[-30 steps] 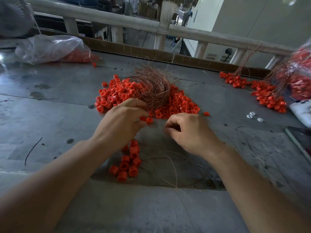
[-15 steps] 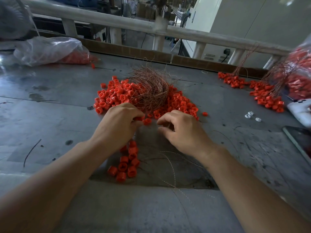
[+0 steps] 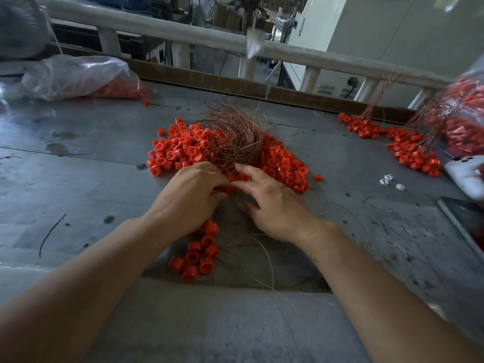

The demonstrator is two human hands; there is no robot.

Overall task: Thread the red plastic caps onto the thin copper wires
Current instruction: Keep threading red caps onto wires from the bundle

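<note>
1. My view shows the left hand (image 3: 188, 200) pinching one red cap (image 3: 225, 189) just before the cap pile (image 3: 183, 148).
2. The right hand (image 3: 272, 203), curled a second ago, now reaches with straightened fingers to the copper wire bundle (image 3: 235, 137).
3. I judge it is fetching a fresh wire.

Grey scuffed table (image 3: 78, 184): red caps (image 3: 183, 148), copper wire bundle (image 3: 235, 137), plastic bag (image 3: 76, 74).

The surface (image 3: 78, 179) looks like dull grey metal, scuffed and stained. The red caps (image 3: 183, 148) are smooth, slightly glossy plastic. The copper wires (image 3: 235, 137) are thin bare metal with a faint sheen. The bag (image 3: 73, 74) is clear, crinkled, shiny film. The strip (image 3: 199, 79) looks like matt brown cardboard.
</note>
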